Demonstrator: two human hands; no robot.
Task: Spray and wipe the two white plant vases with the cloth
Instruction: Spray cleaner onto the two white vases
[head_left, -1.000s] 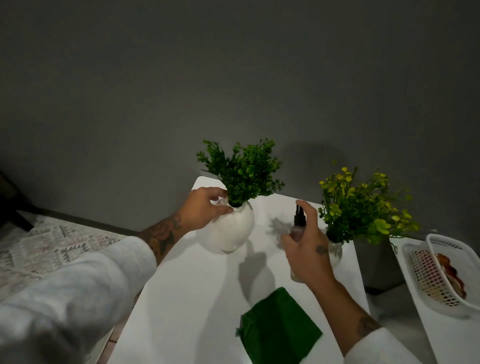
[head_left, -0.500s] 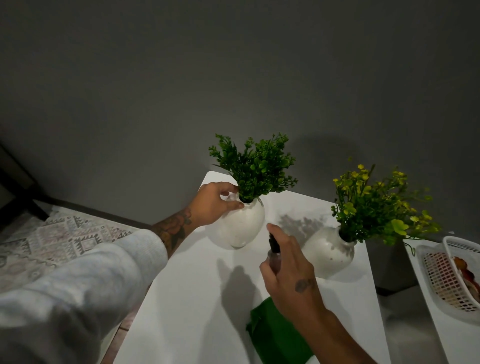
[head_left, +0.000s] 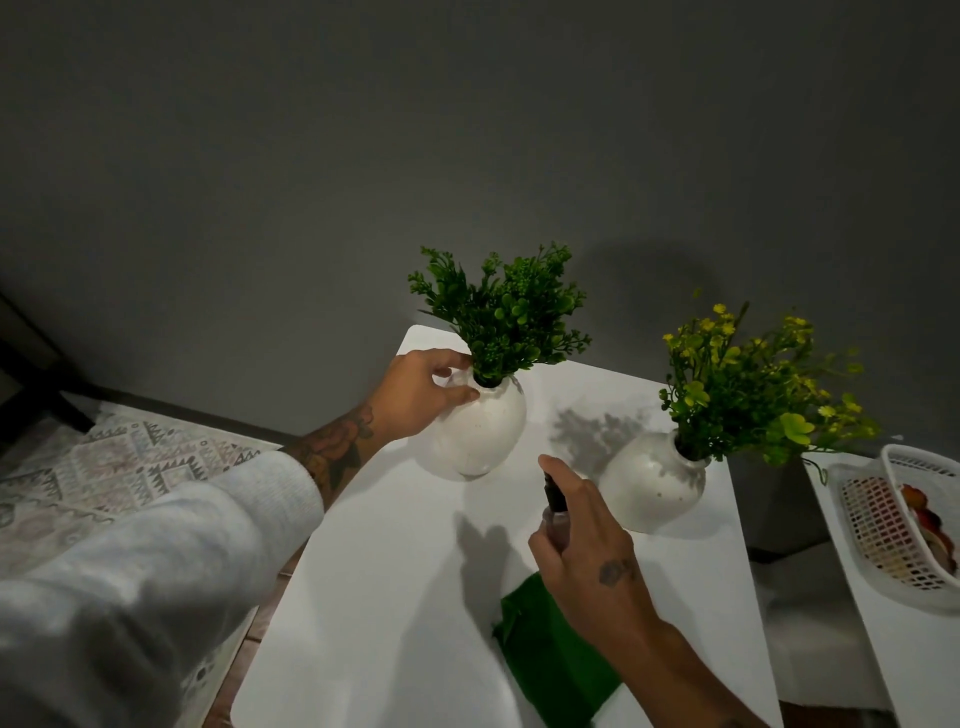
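Observation:
Two round white vases stand on a white table (head_left: 395, 597). The left vase (head_left: 485, 436) holds dark green foliage, and my left hand (head_left: 421, 395) grips its neck from the left. The right vase (head_left: 652, 486) holds yellow-green foliage and stands untouched. My right hand (head_left: 584, 556) holds a small spray bottle (head_left: 556, 506) with a dark nozzle, raised above the table between the two vases, index finger on top of the nozzle. A folded green cloth (head_left: 550, 660) lies on the table under my right wrist, partly hidden by it.
A dark grey wall rises right behind the table. At the right stands a second white surface (head_left: 924, 665) with a white mesh basket (head_left: 883, 540) holding something red. A patterned rug (head_left: 104, 467) covers the floor at the left.
My right hand has carried the spray bottle leftward from beside the right vase to the space between the vases. My left hand stays on the left vase's neck.

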